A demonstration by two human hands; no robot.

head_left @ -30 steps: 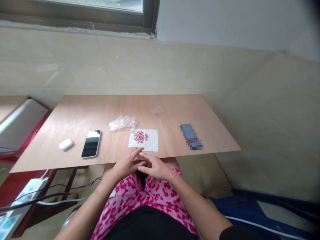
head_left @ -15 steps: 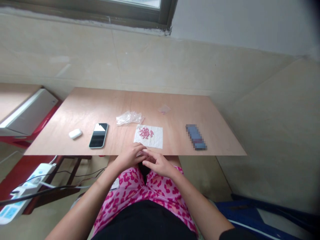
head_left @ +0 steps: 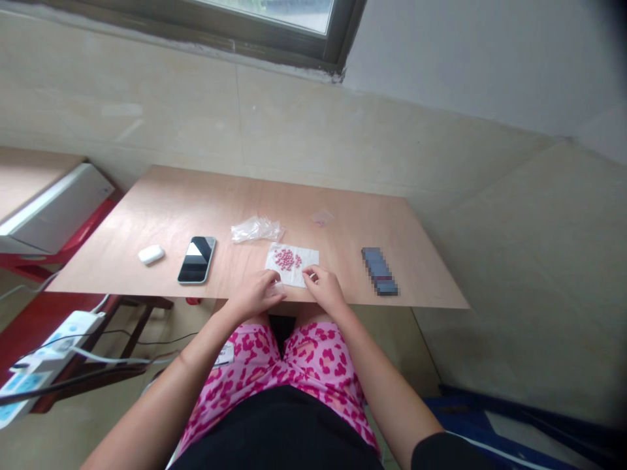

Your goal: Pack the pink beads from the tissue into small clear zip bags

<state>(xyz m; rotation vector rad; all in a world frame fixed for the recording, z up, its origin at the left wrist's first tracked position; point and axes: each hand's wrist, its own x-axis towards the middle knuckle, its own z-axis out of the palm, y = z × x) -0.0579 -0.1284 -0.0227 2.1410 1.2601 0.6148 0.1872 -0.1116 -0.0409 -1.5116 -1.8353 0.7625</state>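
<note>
My left hand (head_left: 255, 294) is closed on a small clear plastic bag (head_left: 277, 288) at the table's front edge. My right hand (head_left: 322, 286) hovers by the right front corner of a white paper sheet (head_left: 292, 279), its thumb and fingertips drawn together; whether anything is between them is too small to see. A cluster of small pink beads (head_left: 284, 260) lies on the sheet, just beyond both hands. Behind the sheet lies a pile of clear plastic bags (head_left: 256, 230). Farther back is another small clear bag (head_left: 322, 217) with a little pink in it.
On the left of the wooden table (head_left: 343, 235) lie a phone (head_left: 196, 260) and a white earphone case (head_left: 151, 254). A pixelated dark object (head_left: 380, 271) lies on the right. A power strip (head_left: 53, 352) with cables hangs low at the left.
My hands, together at the table edge before, have moved apart and forward. The left now shows the small bag; the right has come over the paper's corner. The view has tilted slightly.
</note>
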